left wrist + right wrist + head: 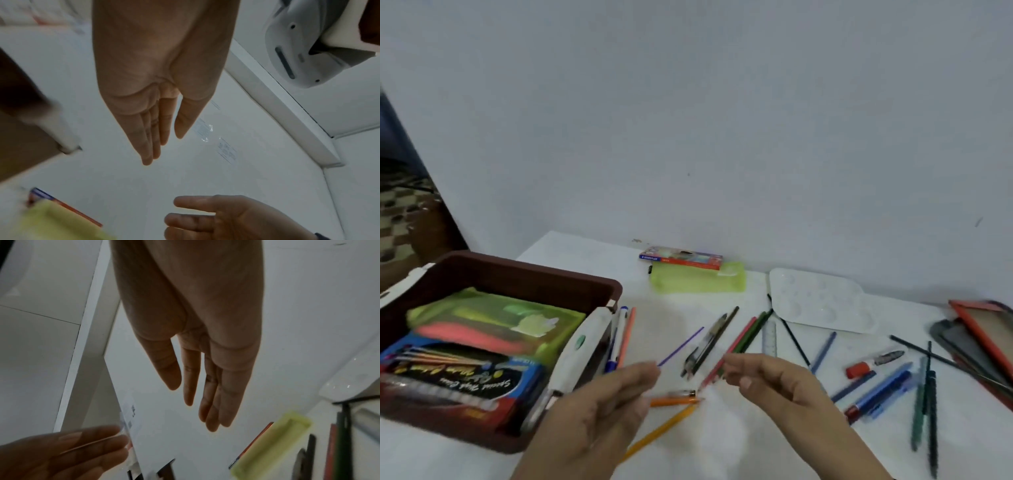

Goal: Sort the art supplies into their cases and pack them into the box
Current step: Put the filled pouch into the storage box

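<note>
My left hand and right hand hover side by side over the white table, palms facing each other. Both have straight fingers and hold nothing, as the wrist views confirm for the left hand and the right hand. Below them lie an orange pencil and a yellow pencil. Beyond the fingertips lie a purple stick, a black pen and red and green pencils. At the left a brown box holds a green pouch and a blue brush case.
A green pencil case and a flat Staedtler pack lie by the wall. A white palette sits at the back right. Several blue pens, a red-capped tube and dark pencils are scattered at the right, beside a red-rimmed tray.
</note>
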